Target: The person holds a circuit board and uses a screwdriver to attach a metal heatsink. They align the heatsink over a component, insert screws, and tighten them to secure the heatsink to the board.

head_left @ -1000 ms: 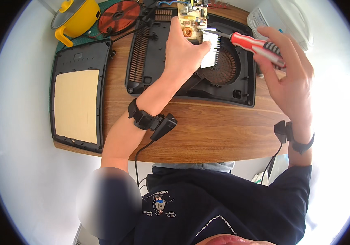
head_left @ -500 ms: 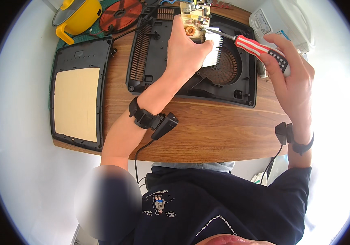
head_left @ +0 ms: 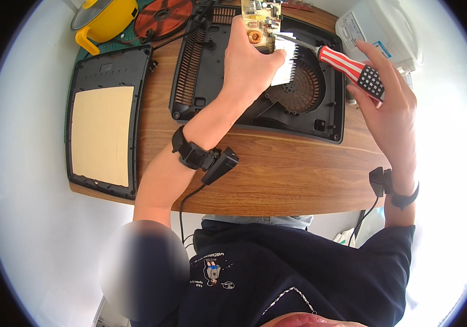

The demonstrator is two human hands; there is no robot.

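Note:
My left hand is closed around the edge of a tan circuit board, which carries a copper coil and many small parts. Its thumb rests on a pale finned heat sink at the board's near end. In my right hand is a screwdriver, its handle striped red and white with a dark starred panel. The shaft points left, and its tip meets the board beside the top of the heat sink; what lies exactly under the tip is too small to tell. Both are above a black plastic housing.
A black panel with a cream sheet lies at the left. Behind it are a yellow pot and a red-brown round coil. A clear-white plastic container stands at the back right. Wrist-strapped devices trail cables over the wooden table.
The screwdriver handle has turned, so more of its starred panel shows. My right fingers have shifted and loosened around it. My left hand keeps its hold on the circuit board.

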